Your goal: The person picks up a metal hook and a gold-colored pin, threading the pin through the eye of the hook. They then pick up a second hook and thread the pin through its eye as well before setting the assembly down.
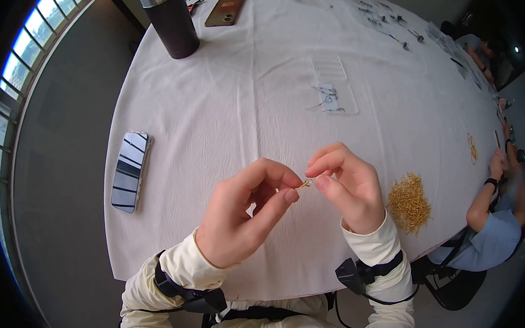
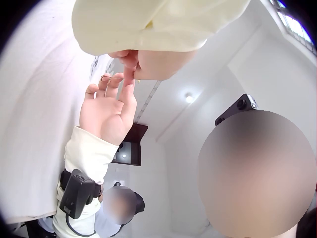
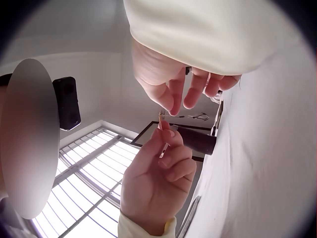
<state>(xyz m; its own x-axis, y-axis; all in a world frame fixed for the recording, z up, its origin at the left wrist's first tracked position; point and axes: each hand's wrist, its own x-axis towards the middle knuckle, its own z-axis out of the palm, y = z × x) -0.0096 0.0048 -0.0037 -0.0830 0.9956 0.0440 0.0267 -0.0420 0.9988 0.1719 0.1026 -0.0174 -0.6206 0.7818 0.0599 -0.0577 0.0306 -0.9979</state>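
Note:
My left hand (image 1: 238, 216) pinches a small gold-coloured metal piece (image 1: 303, 185) between thumb and forefinger. A tiny silvery wire loop (image 1: 309, 181) shows at its right end. Close beside the loop are the bent thumb and forefinger of my right hand (image 1: 356, 192); I cannot tell whether they grip it. In the right wrist view the gold piece (image 3: 161, 116) stands upright from the left fingertips, just below the right ones. To the right of my right hand lies a pile of small gold pieces (image 1: 409, 204) on the white tablecloth (image 1: 272, 122).
A clear plastic tray (image 1: 348, 100) holding thin wires is ahead. A phone (image 1: 131, 171) lies at left; a dark tumbler (image 1: 172, 26) and second phone (image 1: 225, 11) are farther back. Small dark parts (image 1: 380, 21) are scattered far right. Another person (image 1: 492, 235) sits at right.

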